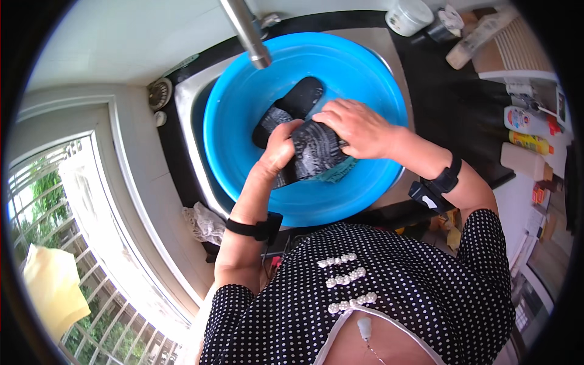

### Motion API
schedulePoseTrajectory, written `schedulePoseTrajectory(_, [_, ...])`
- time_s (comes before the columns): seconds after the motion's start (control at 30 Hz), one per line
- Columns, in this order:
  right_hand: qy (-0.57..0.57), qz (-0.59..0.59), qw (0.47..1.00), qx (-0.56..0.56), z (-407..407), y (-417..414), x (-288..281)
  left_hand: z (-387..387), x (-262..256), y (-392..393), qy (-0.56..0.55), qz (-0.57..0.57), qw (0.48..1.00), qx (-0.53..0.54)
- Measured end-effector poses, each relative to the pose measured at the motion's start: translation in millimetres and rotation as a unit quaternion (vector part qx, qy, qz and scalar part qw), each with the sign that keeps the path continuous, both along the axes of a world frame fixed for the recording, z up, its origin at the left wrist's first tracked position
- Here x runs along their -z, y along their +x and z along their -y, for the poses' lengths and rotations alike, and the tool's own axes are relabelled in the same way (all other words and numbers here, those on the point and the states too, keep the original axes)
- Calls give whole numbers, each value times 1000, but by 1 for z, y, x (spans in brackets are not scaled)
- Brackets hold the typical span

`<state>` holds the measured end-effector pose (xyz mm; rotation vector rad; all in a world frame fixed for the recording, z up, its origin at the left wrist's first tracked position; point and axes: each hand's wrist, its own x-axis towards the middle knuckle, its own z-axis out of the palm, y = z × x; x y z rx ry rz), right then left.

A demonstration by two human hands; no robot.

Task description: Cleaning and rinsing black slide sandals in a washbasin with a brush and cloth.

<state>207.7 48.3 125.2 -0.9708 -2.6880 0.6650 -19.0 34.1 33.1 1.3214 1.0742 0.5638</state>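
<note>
A black slide sandal [319,153] with a grey-streaked strap is between my hands, above a large blue plastic basin [219,132]. My left hand [280,146] grips its left side, the thumb lying along the strap's edge. My right hand [358,127] is closed over the upper right of the sandal, fingers curled across it; whether anything else is in that palm is hidden. A second slide sandal [301,98] lies on the basin floor beyond, sole top showing. Under the held sandal a teal cloth-like piece [340,172] shows in part.
The basin sits over a steel sink [191,118], below a metal faucet [251,41]. A sink strainer [160,93] and a whitish crumpled cloth [207,223] lie at the left. A white tub [409,17] and several bottles, including a yellow one [529,142], stand to the right.
</note>
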Motion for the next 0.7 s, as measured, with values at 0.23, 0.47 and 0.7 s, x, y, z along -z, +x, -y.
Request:
schedulePoseTrajectory(0.23, [-64, -25, 998, 7, -15, 25, -8, -6, -9, -5, 17, -3, 1000, -18])
schedulePoseTrajectory(0.47, [-4, -57, 996, -61, -20, 32, 3, -12, -17, -13, 173, -141, 973, 54])
schedulePoseTrajectory(0.7, [21, -46, 996, -77, 2, 26, 7, -5, -16, -12, 180, -206, 960, 64])
